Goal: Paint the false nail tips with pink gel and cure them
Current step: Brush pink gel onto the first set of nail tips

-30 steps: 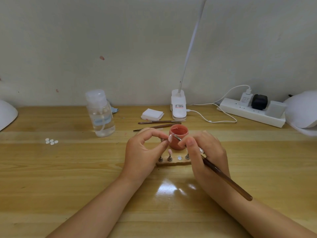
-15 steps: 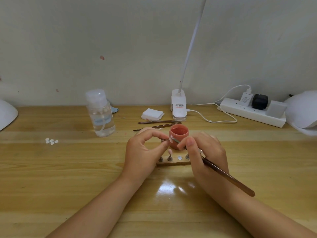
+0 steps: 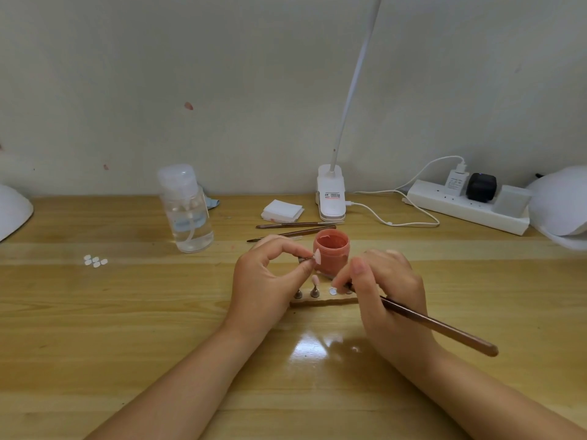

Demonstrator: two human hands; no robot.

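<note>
My left hand (image 3: 266, 281) pinches a small metal peg with a pink-coated false nail tip (image 3: 316, 257) on its end, held beside the open jar of pink gel (image 3: 331, 250). My right hand (image 3: 386, 293) grips a long brown brush (image 3: 438, 328), its bristle end hidden behind my fingers low over the wooden holder strip (image 3: 324, 300). On the strip stand a peg with a pink tip (image 3: 315, 282), a bare peg (image 3: 298, 293) and a white round pad (image 3: 333, 291).
A clear pump bottle (image 3: 185, 211) stands at the left, with several loose white nail tips (image 3: 94, 261) nearer the left edge. Two spare brushes (image 3: 295, 228), white wipes (image 3: 282, 210), a clip lamp (image 3: 331, 195), a power strip (image 3: 470, 203) and white curing lamps (image 3: 559, 201) line the back.
My right hand has drawn the brush away from the tip held by my left hand and dropped down toward the holder strip. My left hand has stayed put.
</note>
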